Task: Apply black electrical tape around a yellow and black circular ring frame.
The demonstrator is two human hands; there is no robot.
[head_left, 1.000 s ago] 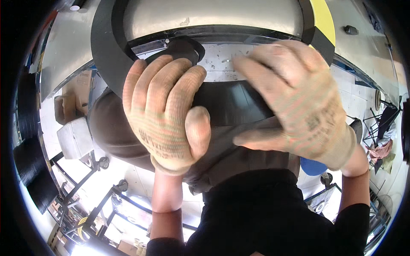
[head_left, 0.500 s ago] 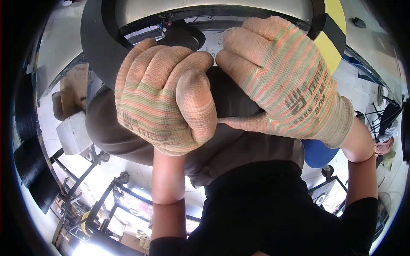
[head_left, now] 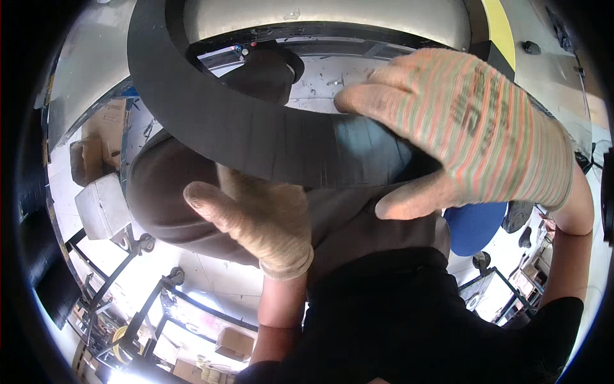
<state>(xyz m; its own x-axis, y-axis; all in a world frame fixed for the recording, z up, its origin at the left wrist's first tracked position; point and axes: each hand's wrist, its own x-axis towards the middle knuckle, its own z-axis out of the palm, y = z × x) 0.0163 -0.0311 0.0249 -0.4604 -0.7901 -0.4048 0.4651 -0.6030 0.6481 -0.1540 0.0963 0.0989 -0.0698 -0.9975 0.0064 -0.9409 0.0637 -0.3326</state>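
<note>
A wide black curved strip [head_left: 256,134], bendable-looking and smooth, sweeps down from the upper left and across above my lap. My left hand [head_left: 268,217], in a striped knit glove, is beneath its lower edge with the thumb stretched out to the left; the strip hides the other fingers. At the strip's shiny right part, my gloved right hand [head_left: 467,128] is spread, fingers by the upper edge and thumb below the lower one. Whether it touches the strip is unclear. A yellow and black band [head_left: 501,32] runs down at the upper right, partly behind my right hand.
A pale metal worktop [head_left: 332,22] lies ahead, with a dark edge. To the left are a whitish box [head_left: 102,206] and cardboard [head_left: 105,128]. A blue round seat [head_left: 475,227] shows beneath me at right, and wheeled black frames [head_left: 137,320] stand on the floor.
My two hands have moved apart. The left dropped and turned under the strip, its thumb out; the right shifted right and opened wider. The black strip now spans the middle above my lap.
</note>
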